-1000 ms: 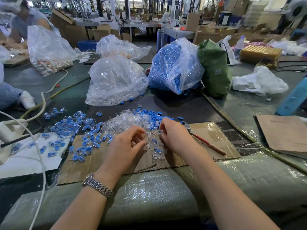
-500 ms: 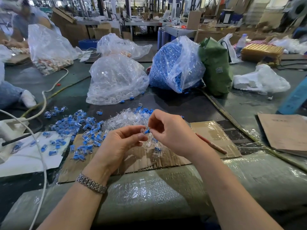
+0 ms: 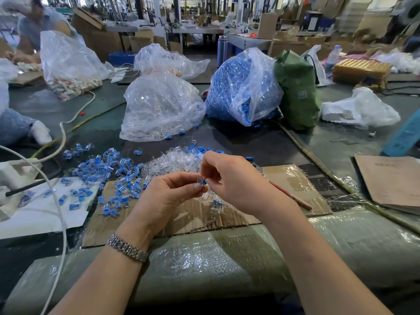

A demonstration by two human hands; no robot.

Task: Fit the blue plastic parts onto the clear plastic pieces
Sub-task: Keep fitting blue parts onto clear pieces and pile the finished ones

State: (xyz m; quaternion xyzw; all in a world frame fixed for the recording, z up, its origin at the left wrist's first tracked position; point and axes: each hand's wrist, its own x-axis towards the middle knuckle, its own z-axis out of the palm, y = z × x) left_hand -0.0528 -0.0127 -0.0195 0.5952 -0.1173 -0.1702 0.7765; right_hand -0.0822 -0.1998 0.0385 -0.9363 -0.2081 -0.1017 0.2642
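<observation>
Now my left hand pinches a small clear plastic piece above the cardboard sheet; my right hand pinches a small blue plastic part against it; pressed crooked, I'd guess it jams or pops loose.

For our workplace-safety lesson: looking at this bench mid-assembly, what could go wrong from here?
1. The blue part and clear piece, pinched between left hand and right hand, might slip into the loose pile of clear pieces.
2. The white cable lies near the left forearm and could snag.
</observation>
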